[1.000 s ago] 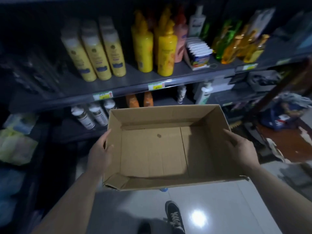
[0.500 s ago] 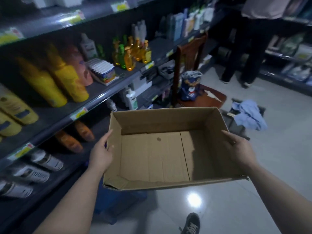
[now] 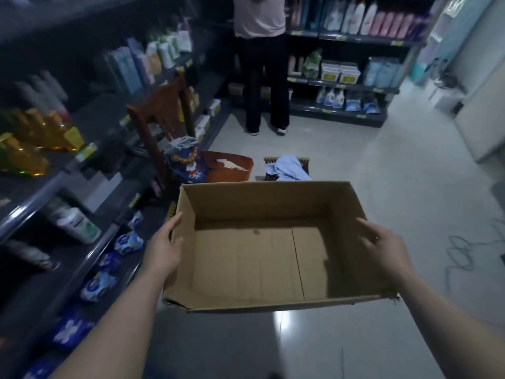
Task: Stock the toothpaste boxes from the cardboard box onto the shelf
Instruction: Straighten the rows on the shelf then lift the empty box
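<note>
We carry the cardboard box (image 3: 262,203) in the lower centre of the frame. The left hand (image 3: 164,250) lies against its left wall and the right hand (image 3: 382,250) against its right wall, fingers nearly straight and pressing inward rather than wrapped round anything; whether the thumbs hook over the rim we cannot tell. No toothpaste boxes show inside it, only bare card, so we judge the stocking done or the supply spent. The hold depends on squeeze alone, and thin walls could bow and let the box slide out, the more so since its near left corner is crumpled and its near right one frayed. The box also hides our feet. The cloth (image 3: 289,168) lying on the floor (image 3: 355,337) just above it in the frame, and the chair (image 3: 161,110) jutting out from the shelf (image 3: 41,198) at the left, could catch a step. The tiles look slick, and another person (image 3: 259,64) stands at the top centre. The box is matte brown card, rectangular and open-topped, its base crossed by flap seams and marked by one small dark spot. The floor is pale and glossy, throwing back a lamp's glare; the shelf is dark metal with yellow price tags; the chair is reddish wood; the cloth is soft, crumpled and pale blue.
</note>
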